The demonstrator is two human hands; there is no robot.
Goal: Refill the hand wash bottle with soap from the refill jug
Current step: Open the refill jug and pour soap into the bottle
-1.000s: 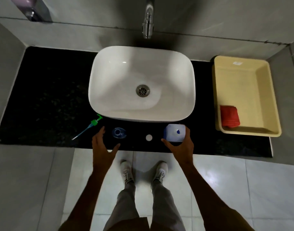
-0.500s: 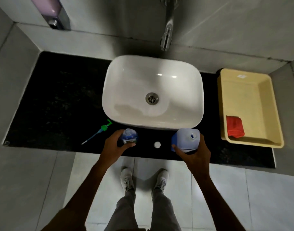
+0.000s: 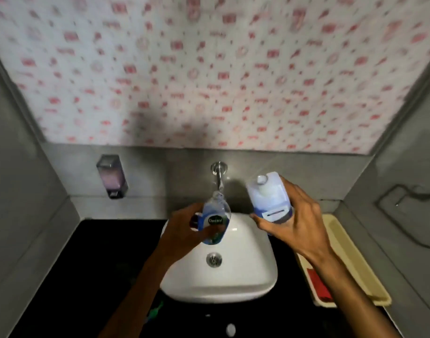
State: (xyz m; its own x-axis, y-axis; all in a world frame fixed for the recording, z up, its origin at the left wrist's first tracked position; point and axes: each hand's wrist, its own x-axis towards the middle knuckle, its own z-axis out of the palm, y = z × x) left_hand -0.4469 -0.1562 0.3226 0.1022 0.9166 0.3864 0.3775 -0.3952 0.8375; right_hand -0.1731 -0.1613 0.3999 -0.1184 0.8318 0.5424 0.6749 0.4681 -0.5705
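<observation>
The left hand (image 3: 184, 230) grips the small, light hand wash bottle (image 3: 215, 220) around its slick, soft body. The right hand (image 3: 294, 220) wraps the refill jug (image 3: 268, 196) low on its body; likely heavier and sloshing, it is best held low.

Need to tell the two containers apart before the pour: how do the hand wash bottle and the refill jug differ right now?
The hand wash bottle is slim, rounded and clear with a dark label; the refill jug is broader, boxy and milky white. The left hand holds the bottle, the right hand the jug. Both are uncapped, held roughly upright above the sink, and show blue soap.
</observation>
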